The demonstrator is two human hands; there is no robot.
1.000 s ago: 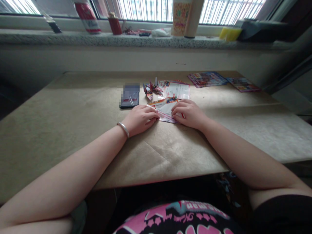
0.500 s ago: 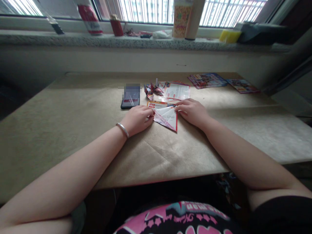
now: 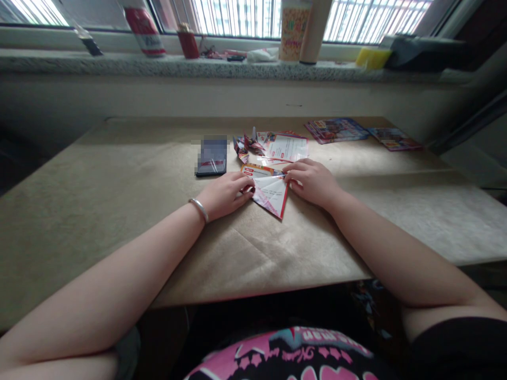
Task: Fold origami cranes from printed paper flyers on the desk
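Between my hands, a creased sheet of printed paper [image 3: 272, 191] lies on the table, white with red edges and an orange strip along its far side. Its near part comes to a point toward me. My left hand [image 3: 228, 193], with a silver bangle at the wrist, has its fingers closed on the paper's left edge. My right hand [image 3: 309, 179] pinches the upper right corner with thumb and fingers. Just beyond the sheet are folded colourful paper pieces [image 3: 247, 145] and more printed sheets [image 3: 289, 148].
A dark phone [image 3: 212, 156] lies left of the paper. Glossy picture cards [image 3: 336, 130] are at the far right of the table [image 3: 99, 211], with another stack [image 3: 394, 139] beside them. The windowsill [image 3: 222, 67] holds a red can [image 3: 144, 31], a popcorn tub [image 3: 293, 32] and a yellow object [image 3: 373, 58].
The paper has turned slightly, its near point swinging a little left. My left hand has shifted slightly right along with its edge; my right hand has barely moved.
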